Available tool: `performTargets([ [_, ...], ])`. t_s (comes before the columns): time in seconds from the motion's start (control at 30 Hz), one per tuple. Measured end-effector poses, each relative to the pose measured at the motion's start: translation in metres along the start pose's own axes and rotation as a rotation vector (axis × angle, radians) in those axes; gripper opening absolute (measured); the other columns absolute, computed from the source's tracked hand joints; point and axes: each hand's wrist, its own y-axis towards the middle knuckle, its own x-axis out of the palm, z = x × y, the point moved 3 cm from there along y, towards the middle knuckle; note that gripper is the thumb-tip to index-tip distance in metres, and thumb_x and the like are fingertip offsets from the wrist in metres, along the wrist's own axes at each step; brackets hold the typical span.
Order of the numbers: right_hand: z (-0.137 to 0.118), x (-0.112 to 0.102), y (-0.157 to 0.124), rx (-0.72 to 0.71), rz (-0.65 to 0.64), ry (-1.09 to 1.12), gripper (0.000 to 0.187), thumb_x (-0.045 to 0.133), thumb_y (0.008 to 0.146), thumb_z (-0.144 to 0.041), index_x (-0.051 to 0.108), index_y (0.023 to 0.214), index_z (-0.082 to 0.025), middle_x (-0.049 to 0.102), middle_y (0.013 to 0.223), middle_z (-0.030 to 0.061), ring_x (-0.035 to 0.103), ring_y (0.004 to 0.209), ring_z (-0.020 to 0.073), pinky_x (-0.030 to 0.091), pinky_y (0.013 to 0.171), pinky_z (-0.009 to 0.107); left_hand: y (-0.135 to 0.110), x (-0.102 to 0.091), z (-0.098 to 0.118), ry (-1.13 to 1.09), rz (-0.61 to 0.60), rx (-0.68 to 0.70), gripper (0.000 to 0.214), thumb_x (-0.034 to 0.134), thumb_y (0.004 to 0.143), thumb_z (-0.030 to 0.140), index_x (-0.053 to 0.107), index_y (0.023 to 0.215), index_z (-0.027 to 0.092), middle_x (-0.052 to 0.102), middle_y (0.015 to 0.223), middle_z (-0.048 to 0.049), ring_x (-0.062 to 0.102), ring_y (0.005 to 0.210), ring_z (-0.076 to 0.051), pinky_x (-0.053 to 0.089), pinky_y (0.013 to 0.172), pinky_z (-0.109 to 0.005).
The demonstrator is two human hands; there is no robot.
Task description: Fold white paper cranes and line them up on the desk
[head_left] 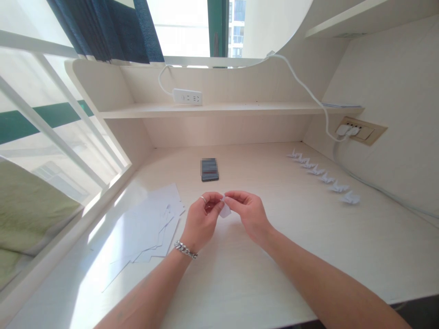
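Note:
A small folded piece of white paper [225,211] is pinched between my two hands above the middle of the desk. My left hand [203,218], with a ring and a chain bracelet at the wrist, grips its left side between thumb and fingers. On the other side, the thumb and forefinger of my right hand [249,214] close on its upper right edge. The fingertips cover part of the paper, so its full shape is hidden. Along the desk's right side stands a slanting row of several folded paper cranes [322,176].
Loose white sheets [137,228] lie overlapping at the left, partly in sunlight. A dark phone [209,169] rests beyond my hands. A power strip [187,97] sits on the shelf [233,108], and a white cable [305,87] runs to the wall socket [363,130].

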Motion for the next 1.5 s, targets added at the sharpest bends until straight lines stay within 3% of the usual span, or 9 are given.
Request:
performTargets([
  [0.37, 0.003, -0.001, 0.002, -0.001, 0.015, -0.005, 0.027, 0.084, 0.059, -0.03, 0.075, 0.08, -0.016, 0.075, 0.079, 0.0044, 0.066, 0.076, 0.0173, 0.052, 0.076, 0.033, 0.0, 0.0, -0.005, 0.031, -0.044, -0.006, 0.023, 0.063, 0.084, 0.031, 0.066, 0.102, 0.018, 0.069, 0.086, -0.0053, 0.064, 0.075, -0.016, 0.052, 0.069, -0.03],
  [0.6, 0.003, -0.005, 0.007, -0.047, 0.005, -0.01, 0.028, 0.085, 0.058, -0.028, 0.073, 0.081, -0.018, 0.073, 0.077, 0.0022, 0.065, 0.075, 0.0161, 0.052, 0.075, 0.032, -0.001, 0.0, -0.006, 0.021, -0.056, 0.015, 0.032, 0.063, 0.084, 0.029, 0.059, 0.114, 0.019, 0.066, 0.083, -0.0034, 0.063, 0.074, -0.016, 0.051, 0.07, -0.03],
  [1.0, 0.0, -0.007, 0.01, -0.116, -0.055, -0.039, 0.024, 0.083, 0.058, -0.023, 0.064, 0.07, -0.018, 0.066, 0.069, -0.0007, 0.06, 0.067, 0.0135, 0.048, 0.066, 0.029, -0.001, 0.001, -0.004, 0.017, -0.073, 0.013, 0.024, 0.064, 0.082, 0.026, 0.059, 0.104, 0.018, 0.066, 0.084, -0.0041, 0.065, 0.078, -0.017, 0.053, 0.074, -0.032],
  [1.17, 0.0, -0.007, 0.01, -0.098, -0.11, -0.062, 0.026, 0.082, 0.059, -0.025, 0.065, 0.078, -0.019, 0.066, 0.072, -0.0005, 0.061, 0.071, 0.0142, 0.049, 0.07, 0.029, -0.001, 0.001, -0.004, -0.004, -0.112, -0.005, 0.023, 0.064, 0.081, 0.023, 0.057, 0.103, 0.018, 0.066, 0.083, -0.0035, 0.065, 0.078, -0.016, 0.052, 0.074, -0.031],
  [1.37, -0.003, -0.011, 0.012, -0.14, -0.086, -0.182, 0.024, 0.081, 0.061, -0.026, 0.061, 0.071, -0.018, 0.065, 0.068, -0.0011, 0.062, 0.066, 0.0143, 0.05, 0.065, 0.029, -0.003, 0.002, -0.005, 0.014, -0.165, -0.102, 0.026, 0.067, 0.08, 0.028, 0.057, 0.102, 0.018, 0.068, 0.08, -0.003, 0.065, 0.075, -0.016, 0.051, 0.071, -0.03],
  [1.5, -0.001, -0.012, 0.01, -0.172, -0.042, -0.236, 0.025, 0.08, 0.064, -0.025, 0.062, 0.079, -0.019, 0.067, 0.07, 0.0003, 0.065, 0.07, 0.0166, 0.051, 0.068, 0.03, -0.002, 0.002, -0.003, 0.042, -0.178, -0.223, 0.025, 0.071, 0.076, 0.037, 0.061, 0.084, 0.015, 0.068, 0.072, -0.0038, 0.062, 0.064, -0.014, 0.048, 0.06, -0.027],
])
